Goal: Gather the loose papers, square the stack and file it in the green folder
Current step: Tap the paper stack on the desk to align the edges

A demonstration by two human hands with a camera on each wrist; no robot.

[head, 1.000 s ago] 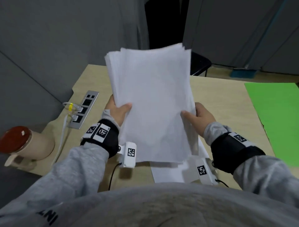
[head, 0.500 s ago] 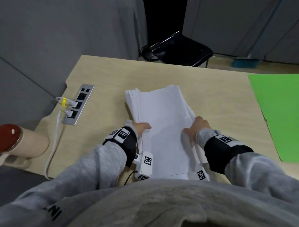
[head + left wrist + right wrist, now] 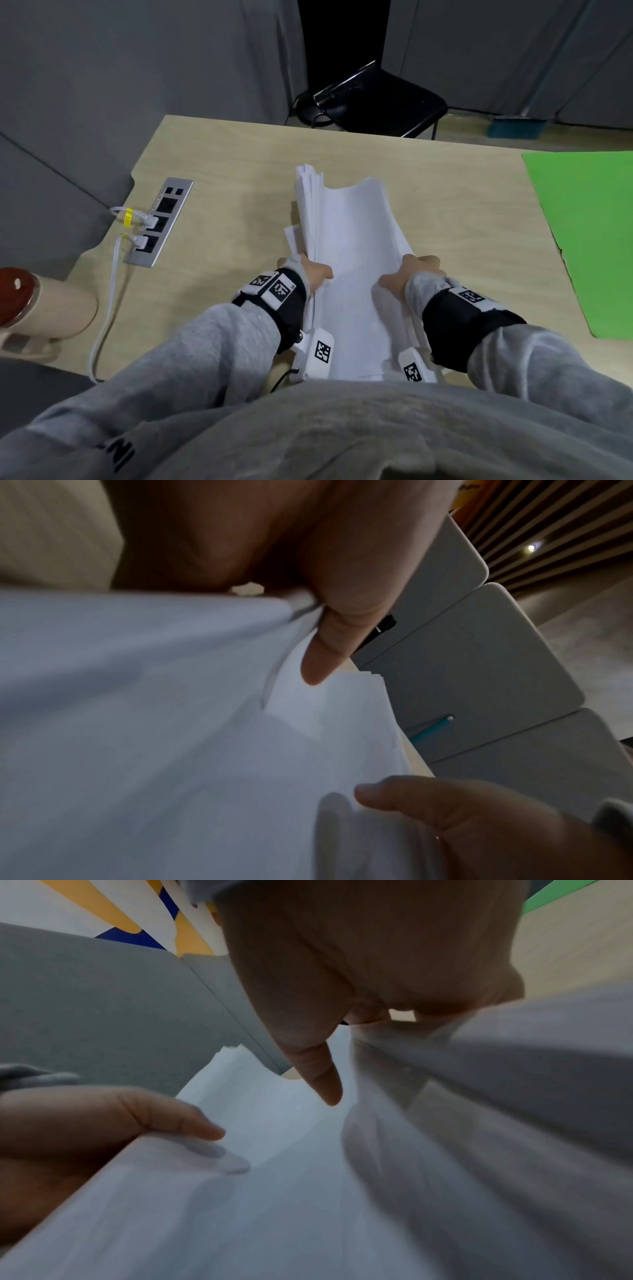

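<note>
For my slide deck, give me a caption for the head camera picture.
Both hands, left hand and right hand, grip a bowed paper stack over the desk, green folder alongside.

Both arms in loose grey sweatshirt sleeves are reaching forward side by side, each wrist wrapped in a black band carrying white tags printed with black square codes. The left hand (image 3: 317,272) is gripping the left edge of the white paper stack (image 3: 352,260), thumb lying on top and fingers curled beneath. The right hand (image 3: 412,270) is gripping the right edge likewise, thumb pressing on the top sheet, bowing the sheets into a trough.
</note>
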